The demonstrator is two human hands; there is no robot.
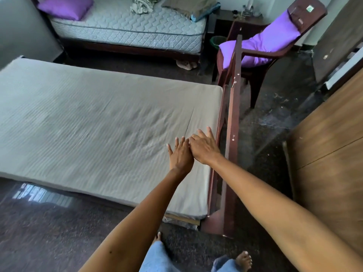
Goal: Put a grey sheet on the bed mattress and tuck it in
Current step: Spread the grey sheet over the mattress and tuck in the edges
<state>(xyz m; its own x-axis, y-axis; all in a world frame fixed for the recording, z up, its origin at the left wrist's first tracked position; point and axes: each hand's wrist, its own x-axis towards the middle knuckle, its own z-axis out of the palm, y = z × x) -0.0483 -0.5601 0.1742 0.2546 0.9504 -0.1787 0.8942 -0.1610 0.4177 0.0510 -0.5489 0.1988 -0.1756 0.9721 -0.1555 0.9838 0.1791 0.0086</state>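
Grey sheet (98, 118) lies spread flat, running right up to the wooden end board (232, 114). Left hand (180, 154) and right hand (204, 147) press on it just beside that board, fingers straight, grip released. Probably smoothing wrinkles toward the edge for tucking.

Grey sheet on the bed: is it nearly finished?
Nearly. Done: the grey sheet covers the whole top and wraps down the near edge. In hand: left hand and right hand lie flat on it by the wooden bed end, smoothing. Left: faint ripples; the far side's tuck is hidden.
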